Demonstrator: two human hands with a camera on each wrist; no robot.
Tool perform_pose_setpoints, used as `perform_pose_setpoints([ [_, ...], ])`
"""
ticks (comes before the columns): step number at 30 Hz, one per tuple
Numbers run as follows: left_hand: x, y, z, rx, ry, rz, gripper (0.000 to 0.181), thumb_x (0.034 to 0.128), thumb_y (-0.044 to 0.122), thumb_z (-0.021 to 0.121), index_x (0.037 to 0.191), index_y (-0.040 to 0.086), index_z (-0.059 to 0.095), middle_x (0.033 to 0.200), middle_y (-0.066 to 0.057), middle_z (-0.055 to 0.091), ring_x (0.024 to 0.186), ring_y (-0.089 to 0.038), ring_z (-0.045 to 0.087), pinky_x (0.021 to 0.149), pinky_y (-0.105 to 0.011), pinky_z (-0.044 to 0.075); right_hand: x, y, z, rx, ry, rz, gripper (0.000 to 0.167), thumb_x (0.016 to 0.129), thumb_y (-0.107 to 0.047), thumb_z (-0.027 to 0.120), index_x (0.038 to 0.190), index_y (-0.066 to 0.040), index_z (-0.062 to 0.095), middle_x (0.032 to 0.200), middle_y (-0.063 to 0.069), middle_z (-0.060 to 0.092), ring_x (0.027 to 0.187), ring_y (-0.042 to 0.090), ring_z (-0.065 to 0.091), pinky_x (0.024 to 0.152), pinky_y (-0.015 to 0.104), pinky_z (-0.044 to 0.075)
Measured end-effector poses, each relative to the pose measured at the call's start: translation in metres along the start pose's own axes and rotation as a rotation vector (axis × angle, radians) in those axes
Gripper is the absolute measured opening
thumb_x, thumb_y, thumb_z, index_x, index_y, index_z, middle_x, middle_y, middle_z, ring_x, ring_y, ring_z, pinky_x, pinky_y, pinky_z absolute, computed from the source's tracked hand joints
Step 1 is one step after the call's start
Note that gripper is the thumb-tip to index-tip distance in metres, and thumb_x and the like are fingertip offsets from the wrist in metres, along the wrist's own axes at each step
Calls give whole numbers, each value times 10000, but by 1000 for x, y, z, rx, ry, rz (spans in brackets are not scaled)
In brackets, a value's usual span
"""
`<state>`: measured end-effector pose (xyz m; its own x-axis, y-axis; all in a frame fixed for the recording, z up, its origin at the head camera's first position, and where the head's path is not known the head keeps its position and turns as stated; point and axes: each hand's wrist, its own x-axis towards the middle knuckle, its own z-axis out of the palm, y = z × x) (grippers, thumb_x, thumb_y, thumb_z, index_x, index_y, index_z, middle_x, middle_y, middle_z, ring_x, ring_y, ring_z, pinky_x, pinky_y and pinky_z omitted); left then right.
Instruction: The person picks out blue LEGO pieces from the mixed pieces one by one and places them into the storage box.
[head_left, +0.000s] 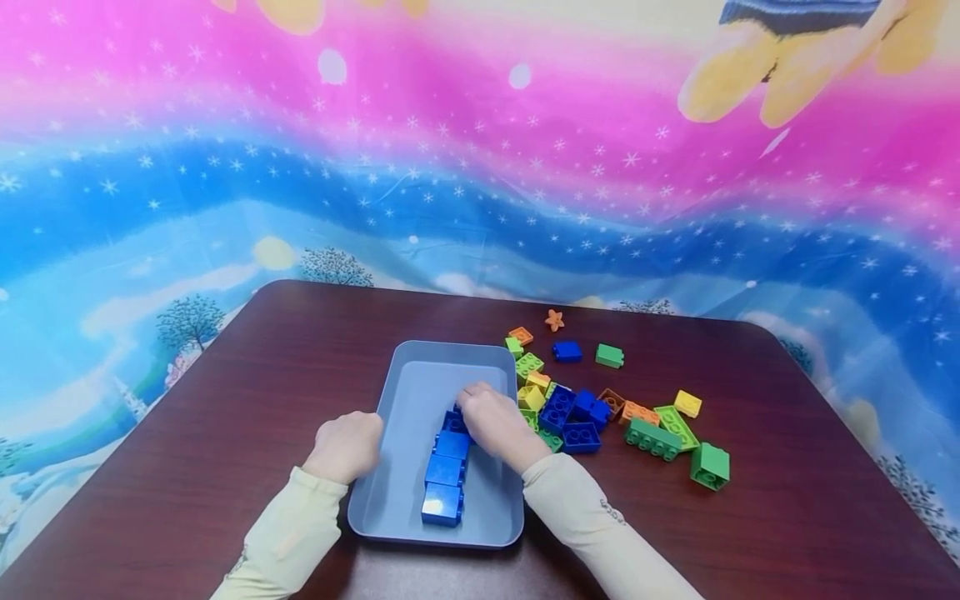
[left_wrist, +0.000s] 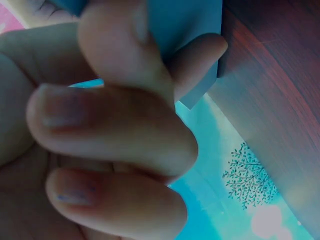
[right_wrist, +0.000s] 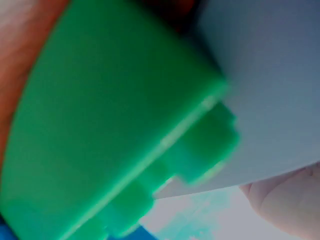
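Observation:
A grey-blue tray point(head_left: 405, 392) lies on the table. Inside it, blue toy bricks point(head_left: 445, 471) form a lengthwise row, several of them on their sides with studs facing right. At the row's far end my right hand point(head_left: 495, 421) pinches a blue brick, mostly hidden under the fingers. My left hand point(head_left: 348, 446) is at the tray's left rim, fingers curled against it; in the left wrist view the tray wall point(left_wrist: 192, 20) shows beyond the bent fingers point(left_wrist: 120, 130). Close up in the right wrist view, a green brick point(right_wrist: 110, 110) stands beside the tray.
Right of the tray, loose blue, green, yellow and orange bricks point(head_left: 581, 437) lie in a pile. Farther right sit a green brick point(head_left: 710, 465) and a yellow brick point(head_left: 687, 404). An orange flower piece point(head_left: 554, 320) is near the back edge. A printed cloth point(head_left: 480, 192) hangs behind the table.

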<state>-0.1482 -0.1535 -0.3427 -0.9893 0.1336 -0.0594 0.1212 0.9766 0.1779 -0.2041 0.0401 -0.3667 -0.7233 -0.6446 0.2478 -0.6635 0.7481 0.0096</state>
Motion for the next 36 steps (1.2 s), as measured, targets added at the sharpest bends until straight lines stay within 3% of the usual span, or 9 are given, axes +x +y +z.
perform_pose_setpoints([
  [7,0,0,0,-2,5,4,197,744,-28,552,597,87,492,545,-30,465,497,-165,486,449,-384,410,-6,6,-1,18,25,-10,96,865,-82,568,909,-52,647,886,39,617,800,148,519,717,232,463],
  [15,0,0,-1,1,6,0,194,742,-26,555,596,84,493,549,-36,469,499,-169,489,444,-390,409,-13,16,-2,17,39,7,115,850,-109,604,935,-51,656,943,55,620,883,174,530,775,264,457],
  [25,1,0,3,-3,8,3,208,752,-32,552,592,85,488,546,-32,462,496,-164,481,440,-380,404,-19,22,-3,47,44,30,137,831,-150,640,941,-71,663,933,43,613,868,163,532,765,260,462],
  [36,-1,2,0,0,2,-6,216,755,-34,544,584,86,489,534,-29,451,490,-159,477,439,-375,403,-25,31,-6,104,99,67,150,792,-99,678,934,-59,653,926,40,596,902,163,527,807,284,448],
])
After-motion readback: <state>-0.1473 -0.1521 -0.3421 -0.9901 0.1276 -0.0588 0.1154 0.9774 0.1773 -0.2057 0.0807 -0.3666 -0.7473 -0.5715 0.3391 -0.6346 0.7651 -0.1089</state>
